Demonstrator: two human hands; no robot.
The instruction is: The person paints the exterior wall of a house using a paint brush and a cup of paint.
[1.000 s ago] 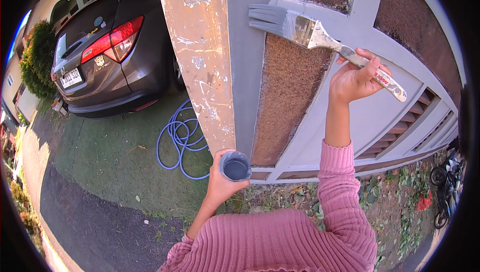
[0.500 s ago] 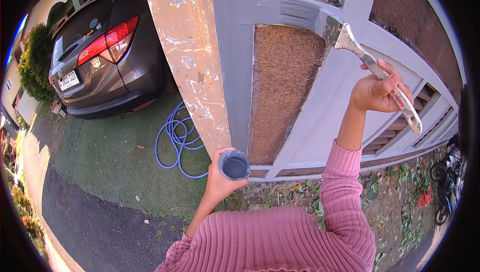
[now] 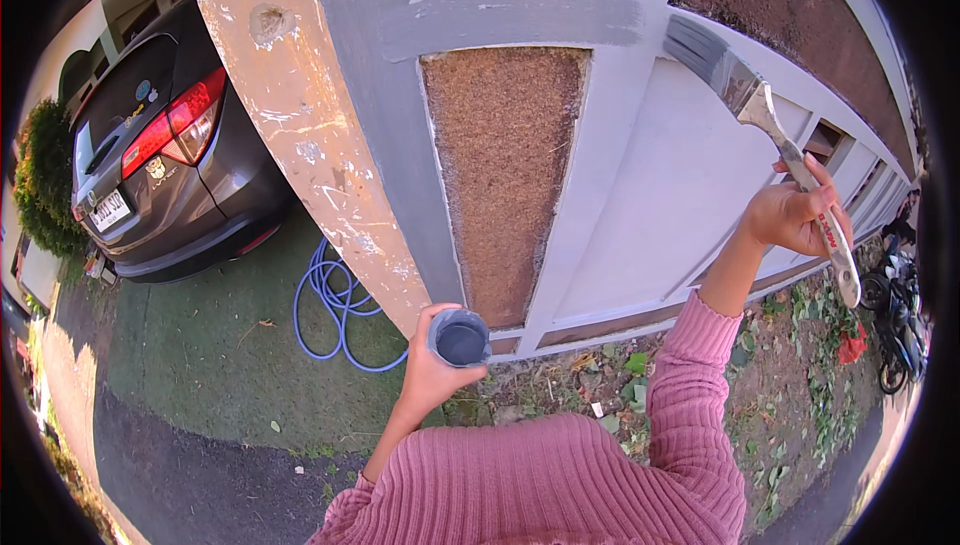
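My right hand (image 3: 798, 215) is closed round the handle of a wide paintbrush (image 3: 765, 115), whose grey-coated bristles sit at the upper right, by the frame of the wall. Whether the bristle tips touch the surface I cannot tell. A fresh darker grey band (image 3: 520, 20) runs across the horizontal rail above a brown rough panel (image 3: 508, 175). Low in front of me, my left hand (image 3: 432, 370) grips a small round cup of grey paint (image 3: 461, 338), tilted so its inside shows. The light grey wall frame (image 3: 612, 125) surrounds the brown panels.
A tan post (image 3: 320, 160) with chipped paint stands left of the wall. Beyond it are a dark car (image 3: 165, 155) and a coiled blue hose (image 3: 335, 315) on green ground. Leaves litter the soil along the wall base; a motorcycle (image 3: 895, 315) stands far right.
My right hand has moved right and down with the paintbrush, whose bristles have left the rail's painted band. That band now reaches further right. The view has shifted; my left hand still holds the cup.
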